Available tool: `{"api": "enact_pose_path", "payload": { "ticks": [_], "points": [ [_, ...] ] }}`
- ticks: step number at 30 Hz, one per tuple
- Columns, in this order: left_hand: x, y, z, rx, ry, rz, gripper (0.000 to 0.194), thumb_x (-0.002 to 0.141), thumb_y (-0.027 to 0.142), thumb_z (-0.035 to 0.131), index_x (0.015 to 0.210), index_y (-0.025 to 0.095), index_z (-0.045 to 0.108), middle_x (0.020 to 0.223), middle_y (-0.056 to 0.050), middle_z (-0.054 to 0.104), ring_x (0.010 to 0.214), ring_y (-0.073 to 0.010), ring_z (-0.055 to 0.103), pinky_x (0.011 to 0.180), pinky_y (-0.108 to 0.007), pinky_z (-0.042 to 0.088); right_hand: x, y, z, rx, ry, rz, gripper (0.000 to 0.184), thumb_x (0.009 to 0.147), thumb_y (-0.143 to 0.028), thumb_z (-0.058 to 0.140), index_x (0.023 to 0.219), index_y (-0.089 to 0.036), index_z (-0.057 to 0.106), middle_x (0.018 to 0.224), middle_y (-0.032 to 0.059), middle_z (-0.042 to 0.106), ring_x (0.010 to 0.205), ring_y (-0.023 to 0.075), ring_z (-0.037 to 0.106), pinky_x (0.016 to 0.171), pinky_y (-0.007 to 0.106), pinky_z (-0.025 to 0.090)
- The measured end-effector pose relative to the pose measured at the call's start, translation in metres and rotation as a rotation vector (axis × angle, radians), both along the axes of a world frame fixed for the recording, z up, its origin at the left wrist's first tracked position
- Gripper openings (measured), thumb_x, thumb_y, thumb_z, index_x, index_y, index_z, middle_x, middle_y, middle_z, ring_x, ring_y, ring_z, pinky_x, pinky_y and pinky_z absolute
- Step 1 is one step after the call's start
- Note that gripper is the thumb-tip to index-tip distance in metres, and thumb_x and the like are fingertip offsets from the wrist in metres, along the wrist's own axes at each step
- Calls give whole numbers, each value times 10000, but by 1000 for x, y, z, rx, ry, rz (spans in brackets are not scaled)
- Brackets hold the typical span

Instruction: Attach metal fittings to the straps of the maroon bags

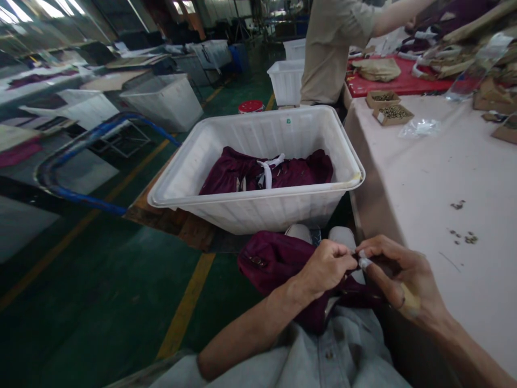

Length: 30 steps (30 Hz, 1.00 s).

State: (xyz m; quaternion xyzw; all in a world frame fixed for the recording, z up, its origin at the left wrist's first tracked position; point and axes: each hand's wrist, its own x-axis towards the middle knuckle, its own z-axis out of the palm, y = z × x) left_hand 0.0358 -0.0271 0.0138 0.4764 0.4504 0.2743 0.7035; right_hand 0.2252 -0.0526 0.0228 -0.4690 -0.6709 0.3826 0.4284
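Maroon cloth (278,256), seemingly beside table edge (382,173)

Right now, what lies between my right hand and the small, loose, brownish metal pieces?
In the head view: bare, pale tabletop, except one thin, dark, thread-like line.

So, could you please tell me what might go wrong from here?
The held purple cloth is off the table, so it could slip to the green floor. Small metal bits lie loose beside the right grip, so the right arm might scatter them. The left grip is close to the right grip, so a pinch is possible.
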Motion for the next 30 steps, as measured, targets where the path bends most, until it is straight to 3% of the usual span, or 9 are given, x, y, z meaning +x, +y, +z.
{"api": "enact_pose_path", "payload": {
  "ticks": [5,13,20,30],
  "points": [
    [-9,6,-1,-99,-169,-86,311,699,387,799,784,104,703,640,-26,633,571,-117,545,582,-248,392,9,4,-10,-190,137,-43,58,868,-249,738,907,-209,724,1056,71,717,959,212,693,754,259,540],
    [-8,8,-11,-108,-147,-19,218,628,279,801,737,106,725,618,-29,661,548,-121,565,553,-239,390,8,10,-19,-310,258,-87,127,789,-266,816,808,-182,723,1022,83,723,899,213,690,695,264,528],
    [-6,7,-15,-9,-11,-24,233,670,238,758,855,98,777,695,-45,698,602,-133,575,562,-238,381,3,16,-33,-429,238,-135,230,736,-280,838,821,-175,653,857,42,673,712,152,613,549,229,442],
    [-2,25,7,89,18,-118,236,860,321,676,799,100,732,733,-99,752,661,-169,638,654,-258,439,0,39,-26,-373,359,-148,218,689,-226,813,795,-183,628,752,-5,648,624,111,546,558,228,426]
  ]
}}
